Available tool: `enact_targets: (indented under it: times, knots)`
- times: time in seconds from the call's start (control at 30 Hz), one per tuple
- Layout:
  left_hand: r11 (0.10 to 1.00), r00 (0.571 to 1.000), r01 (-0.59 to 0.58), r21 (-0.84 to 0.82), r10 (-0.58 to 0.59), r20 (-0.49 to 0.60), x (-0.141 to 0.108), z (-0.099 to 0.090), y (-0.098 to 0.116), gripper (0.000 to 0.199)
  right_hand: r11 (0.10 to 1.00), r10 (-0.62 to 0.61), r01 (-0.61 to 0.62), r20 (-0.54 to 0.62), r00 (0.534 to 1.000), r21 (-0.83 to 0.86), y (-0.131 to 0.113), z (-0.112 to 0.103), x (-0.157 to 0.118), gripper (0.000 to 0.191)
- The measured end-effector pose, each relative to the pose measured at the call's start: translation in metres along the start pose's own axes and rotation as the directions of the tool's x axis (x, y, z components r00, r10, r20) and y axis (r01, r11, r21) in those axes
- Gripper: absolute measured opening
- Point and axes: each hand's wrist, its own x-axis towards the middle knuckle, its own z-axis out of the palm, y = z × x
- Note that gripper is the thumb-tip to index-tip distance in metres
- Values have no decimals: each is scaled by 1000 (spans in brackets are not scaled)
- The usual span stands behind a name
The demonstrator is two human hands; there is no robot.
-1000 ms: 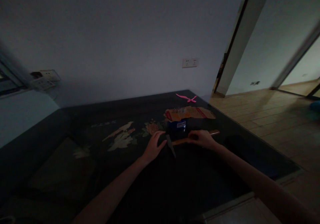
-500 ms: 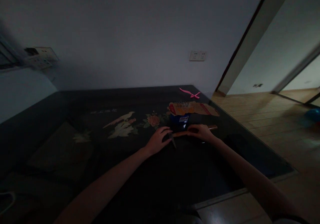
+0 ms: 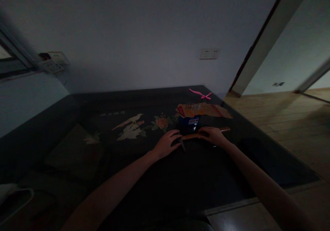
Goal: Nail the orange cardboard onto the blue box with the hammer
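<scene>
A hammer-like tool with a wooden handle (image 3: 190, 136) and a dark pointed head (image 3: 182, 144) lies low over the dark table. My left hand (image 3: 167, 144) is closed on the dark head, thumb and fingertips at its sides. Around the wooden handle, my right hand (image 3: 211, 135) has its fingers wrapped, and the handle's end sticks out to the right. Just behind the tool stands a blue box (image 3: 189, 121). A torn piece of cardboard (image 3: 206, 110) lies on top of it, with several dark nail-like pieces (image 3: 192, 106) in a row.
A pink ribbon (image 3: 202, 95) lies near the table's back right corner. A dark flat object (image 3: 257, 155) rests right of my right forearm. Flowers and a bird are printed on the table (image 3: 144, 176). A white looped object (image 3: 25, 196) is at the lower left.
The view has shifted slightly, so the table and things appear a little further right. Both hands keep their hold on the tool, with little other visible movement.
</scene>
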Motion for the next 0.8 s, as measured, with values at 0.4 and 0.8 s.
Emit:
enact_targets:
  times: [0.4,0.8]
  knots:
    - [1000,998,-2,17,1,57,1,-1,0,45,997,-80,79,-68,994,-23,4,5,2,24]
    - [999,993,-20,35,16,117,1,0,1,58,998,-38,43,-131,991,37,2,-2,-1,25]
